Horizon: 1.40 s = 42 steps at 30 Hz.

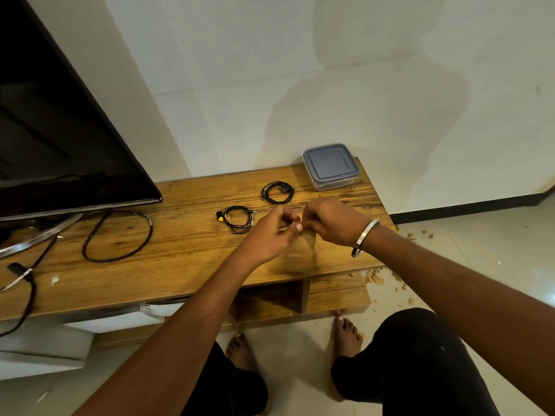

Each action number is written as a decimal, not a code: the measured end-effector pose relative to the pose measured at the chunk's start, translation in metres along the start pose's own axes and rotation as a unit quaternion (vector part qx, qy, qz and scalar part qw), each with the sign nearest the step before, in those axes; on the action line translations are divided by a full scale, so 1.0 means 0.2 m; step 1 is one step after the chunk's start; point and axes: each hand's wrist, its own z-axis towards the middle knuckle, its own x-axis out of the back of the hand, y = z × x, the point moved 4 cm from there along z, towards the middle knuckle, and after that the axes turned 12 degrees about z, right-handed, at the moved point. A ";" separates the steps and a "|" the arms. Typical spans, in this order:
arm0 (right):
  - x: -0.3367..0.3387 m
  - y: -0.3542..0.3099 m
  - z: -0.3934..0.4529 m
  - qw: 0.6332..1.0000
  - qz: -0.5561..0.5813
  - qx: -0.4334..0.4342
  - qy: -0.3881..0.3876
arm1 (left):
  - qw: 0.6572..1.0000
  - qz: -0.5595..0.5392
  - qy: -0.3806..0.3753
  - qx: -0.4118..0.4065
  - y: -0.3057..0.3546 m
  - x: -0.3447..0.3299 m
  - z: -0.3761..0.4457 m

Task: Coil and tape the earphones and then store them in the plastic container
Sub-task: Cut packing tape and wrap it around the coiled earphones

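Now, head view. Left hand (270, 232) and right hand (330, 223) meeting just right of centre, fingers of both curled, pinching at a blurred, see-through brownish tape (300, 253) hanging below them. Cannot tell whether strip or roll.

Two wound earphones lying on the table (180, 250), touched by neither hand: near coil (237, 219) just left of the left hand, far coil (277, 192) above the hands, toward the container (330, 166). Container at the table's far right corner, upper middle of the frame, lid on. TV (60, 115) at upper left, loose cable (117, 235) below it, both well apart from the work.

Probably freeing a strip to bind a coil. To do it well:
- Pull a short length only, enough to wrap once across the loops.
- Keep the strip taut between both pinches to avoid folding it onto itself.
- Tear cleanly, holding the sticky side away from the fingertips.
- Lay it across one side of a coil, clear of buds and plug.
- Take the lid off before storing.
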 end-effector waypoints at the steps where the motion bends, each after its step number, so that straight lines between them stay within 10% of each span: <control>1: -0.01 0.00 0.00 1.000 -0.006 0.002 -0.003 | 0.999 -0.041 -0.025 0.002 0.00 -0.01 -0.02; 42: 0.01 0.12 0.09 0.992 0.083 -0.085 -0.052 | 0.995 -0.045 -0.004 -0.089 0.03 -0.05 -0.05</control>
